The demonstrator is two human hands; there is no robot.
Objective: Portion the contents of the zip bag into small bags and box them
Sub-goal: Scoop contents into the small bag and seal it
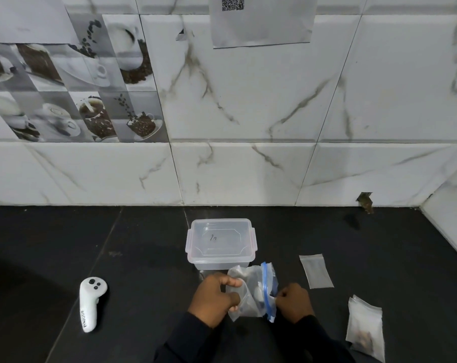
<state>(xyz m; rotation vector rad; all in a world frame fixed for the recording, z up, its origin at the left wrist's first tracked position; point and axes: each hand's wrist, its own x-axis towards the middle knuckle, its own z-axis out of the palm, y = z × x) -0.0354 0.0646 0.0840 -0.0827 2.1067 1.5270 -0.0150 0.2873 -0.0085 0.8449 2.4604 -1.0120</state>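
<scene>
Black desk [143,258] at 6 o'clock: left hand [213,299] clamps the zip bag [251,292], right hand [294,301] pinches its blue seal [266,292]; peel evenly, bag upright.

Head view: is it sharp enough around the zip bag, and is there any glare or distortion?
Head view: the zip bag and both hands are slightly soft, contents unreadable; the dark counter is dim, with a heavy shadow lower left; wide-angle bending curves the wall tile lines; mild sheen on the clear box lid.

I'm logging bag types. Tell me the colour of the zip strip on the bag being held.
Blue. The zip strip runs along the clear zip bag, clearest in the head view.
</scene>
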